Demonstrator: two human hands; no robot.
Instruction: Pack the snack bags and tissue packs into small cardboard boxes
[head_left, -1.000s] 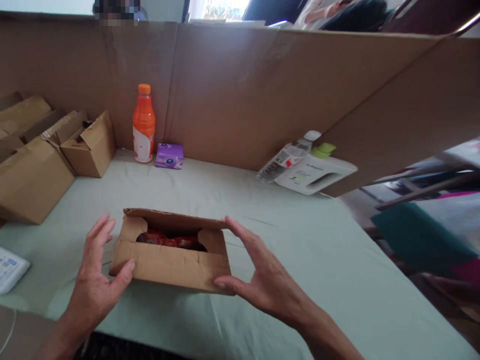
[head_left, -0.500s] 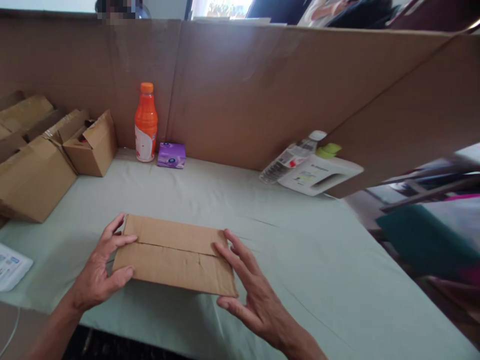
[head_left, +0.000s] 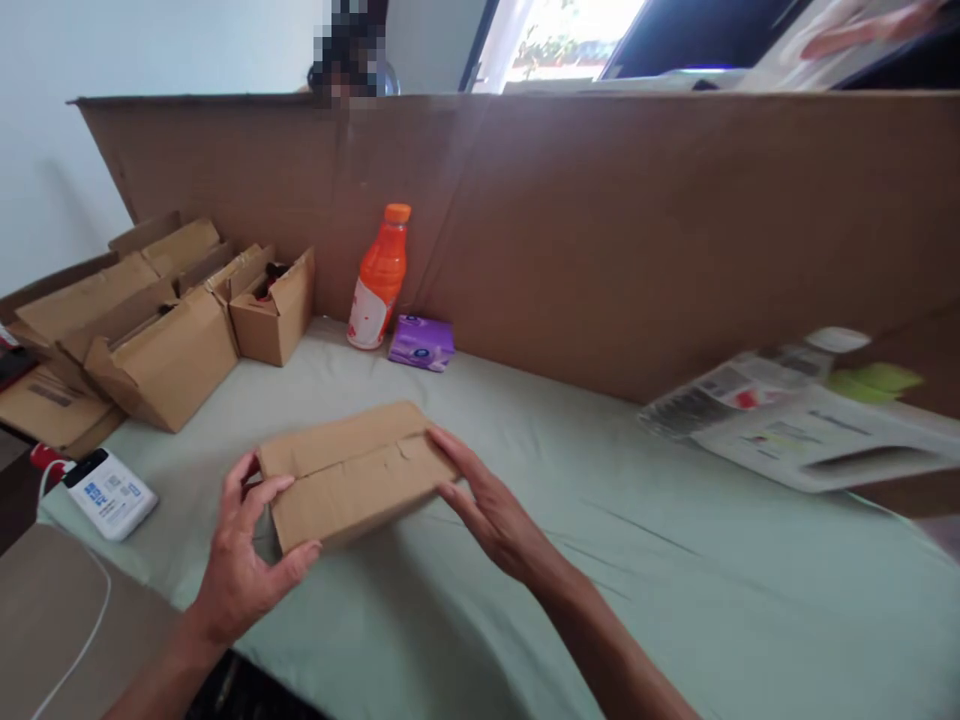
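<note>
A brown cardboard box [head_left: 352, 480] with its top flaps folded together is held between my two hands, tilted with its right end farther away. My left hand [head_left: 251, 545] grips the near-left end, thumb at the front edge and fingers on the top and far side. My right hand [head_left: 484, 500] is closed against the right end, its thumb low at the corner and its fingers along the end face. A shadow lies on the green cloth [head_left: 540, 620] below, and the box's underside is hidden.
Several open cardboard boxes [head_left: 180, 350] stand at the left. An orange bottle [head_left: 381, 270] and a purple packet [head_left: 421, 343] are by the cardboard wall [head_left: 600, 240]. A clear bottle [head_left: 742, 390] and white jug [head_left: 810, 440] lean at right. A white power bank [head_left: 112, 495] lies at left.
The box has turned so that its right end points farther away, and my right hand has moved with it. My view has swung left, showing more of the left-hand boxes.
</note>
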